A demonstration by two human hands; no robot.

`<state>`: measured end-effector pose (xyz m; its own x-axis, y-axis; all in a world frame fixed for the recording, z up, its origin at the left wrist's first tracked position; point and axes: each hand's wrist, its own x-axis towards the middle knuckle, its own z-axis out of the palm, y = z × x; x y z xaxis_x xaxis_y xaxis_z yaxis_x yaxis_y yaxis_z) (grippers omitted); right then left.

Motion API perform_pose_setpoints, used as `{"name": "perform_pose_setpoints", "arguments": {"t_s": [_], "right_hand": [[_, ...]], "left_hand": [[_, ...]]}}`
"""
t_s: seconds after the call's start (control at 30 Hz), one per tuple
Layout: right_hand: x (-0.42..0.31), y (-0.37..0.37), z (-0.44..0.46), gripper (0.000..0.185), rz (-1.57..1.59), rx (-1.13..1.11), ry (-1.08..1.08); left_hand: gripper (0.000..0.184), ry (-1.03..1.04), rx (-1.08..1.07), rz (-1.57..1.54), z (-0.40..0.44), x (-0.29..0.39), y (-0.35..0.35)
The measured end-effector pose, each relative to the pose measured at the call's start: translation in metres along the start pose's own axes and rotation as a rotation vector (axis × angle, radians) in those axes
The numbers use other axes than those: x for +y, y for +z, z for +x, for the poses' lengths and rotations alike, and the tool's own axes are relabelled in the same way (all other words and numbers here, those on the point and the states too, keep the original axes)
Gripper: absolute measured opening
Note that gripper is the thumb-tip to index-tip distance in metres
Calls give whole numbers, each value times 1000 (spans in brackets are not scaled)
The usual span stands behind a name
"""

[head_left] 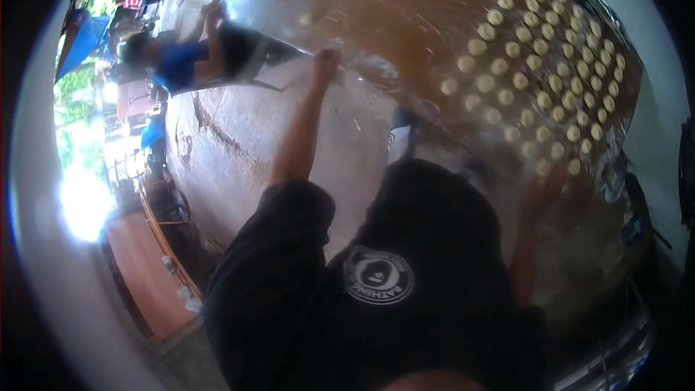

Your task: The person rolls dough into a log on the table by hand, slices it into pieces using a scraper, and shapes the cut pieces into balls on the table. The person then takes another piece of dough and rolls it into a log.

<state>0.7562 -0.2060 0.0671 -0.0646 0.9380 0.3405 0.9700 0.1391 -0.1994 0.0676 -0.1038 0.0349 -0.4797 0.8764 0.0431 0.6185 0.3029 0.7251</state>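
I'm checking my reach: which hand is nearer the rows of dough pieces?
Right. The right hand, blurred, is by the near end of the dough pieces; the left hand is clearly farther off, toward the picture's left.

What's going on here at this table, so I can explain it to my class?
A person stands at a brown table with rows of pale rounds, which look like dough, spread over one end. Their right hand is blurred at the nearest rounds; whether it holds one is unclear. The left hand is by the table's edge, its fingers seemingly curled. Another person in blue is off to the left.
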Motion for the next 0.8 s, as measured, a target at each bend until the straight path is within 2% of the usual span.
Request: {"name": "perform_pose_setpoints", "arguments": {"t_s": [0.03, 0.07, 0.1, 0.13, 0.2, 0.23, 0.27, 0.3, 0.37, 0.47, 0.5, 0.57, 0.67, 0.7, 0.77, 0.8], "right_hand": [[-11, -5, 8, 58, -1, 13, -7], [-18, -4, 14, 56, 56, -16, 3], [-21, 1, 20, 53, 107, -45, 19], [-37, 0, 28, 50, 156, -75, 39], [-80, 5, 27, 42, 98, -164, 176], [-99, 2, 18, 41, 122, -247, 255], [-116, 4, 16, 40, 148, -330, 330], [-140, 13, 11, 34, 206, -220, 230], [-194, 12, 10, 32, 266, -301, 177], [-224, 29, -21, 32, 241, -333, 39], [-227, 37, -29, 32, 210, -324, -25], [-241, 40, -30, 30, 244, -409, 58], [-268, 40, -14, 27, 357, -411, 129], [-279, 37, -5, 26, 401, -391, 149], [-299, 36, 13, 25, 473, -381, 215], [-308, 38, 19, 25, 506, -372, 259]], "left_hand": [[33, -55, 57, 113, 18, 22, -32], [37, -102, 134, 185, 46, 13, -47], [44, -116, 137, 280, 84, -30, -52], [46, -113, 155, 349, 108, -43, -54], [48, -96, 171, 489, 147, -75, -56], [53, -191, 180, 471, 156, -73, -56], [55, -193, 159, 463, 167, -83, -50], [57, -199, 147, 453, 180, -90, -45], [59, -185, 150, 440, 191, -99, -37], [55, -195, 211, 375, 189, -92, -29], [53, -121, 251, 418, 188, -96, -23], [48, 23, 342, 499, 183, -96, -18], [43, 151, 203, 373, 178, -88, -28], [37, 137, 138, 257, 173, -89, -30], [34, 110, 123, 245, 178, -101, -28], [34, 4, 78, 156, 175, -108, -33]]}}
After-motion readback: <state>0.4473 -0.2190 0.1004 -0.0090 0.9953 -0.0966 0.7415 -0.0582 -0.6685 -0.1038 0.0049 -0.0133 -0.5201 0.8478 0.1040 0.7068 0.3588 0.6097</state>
